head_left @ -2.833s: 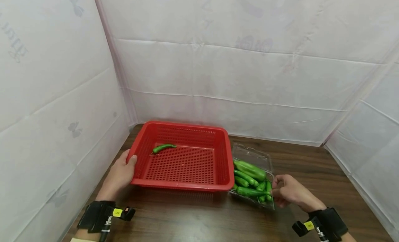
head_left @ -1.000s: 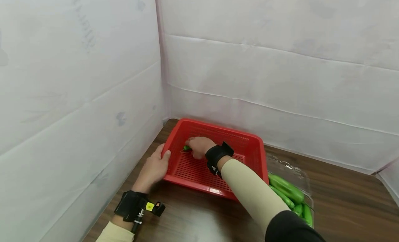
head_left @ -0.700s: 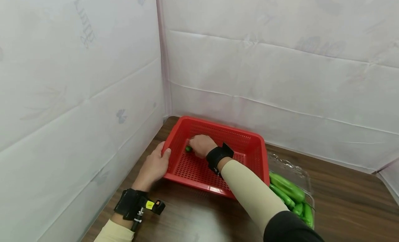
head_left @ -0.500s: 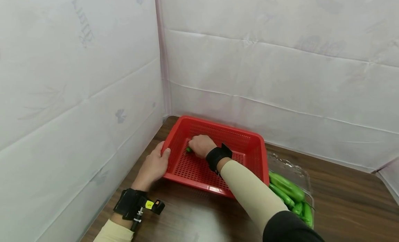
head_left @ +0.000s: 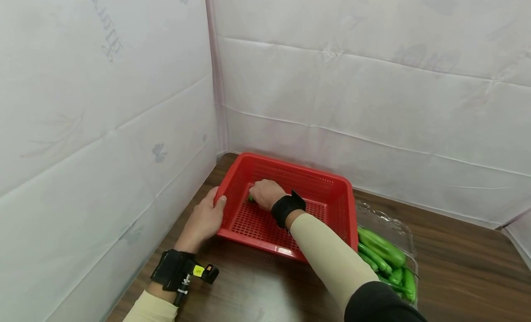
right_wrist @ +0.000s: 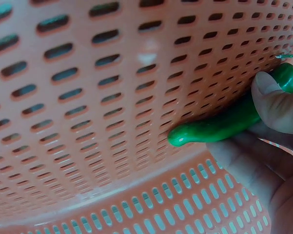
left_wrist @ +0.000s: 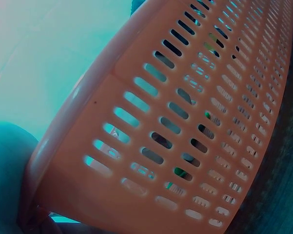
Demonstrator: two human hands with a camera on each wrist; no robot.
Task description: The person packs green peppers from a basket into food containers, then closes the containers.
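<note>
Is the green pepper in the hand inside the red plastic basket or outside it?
Inside. The right hand holds the green pepper against the red plastic basket floor.

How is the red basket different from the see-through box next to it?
The red basket is solid red with rows of slots; the clear box is see-through. The basket is bigger, and both hands are at it: the left hand grips its rim, the right hand holds a green pepper inside. The box has a heap of peppers. Both sit on the wooden table.
</note>
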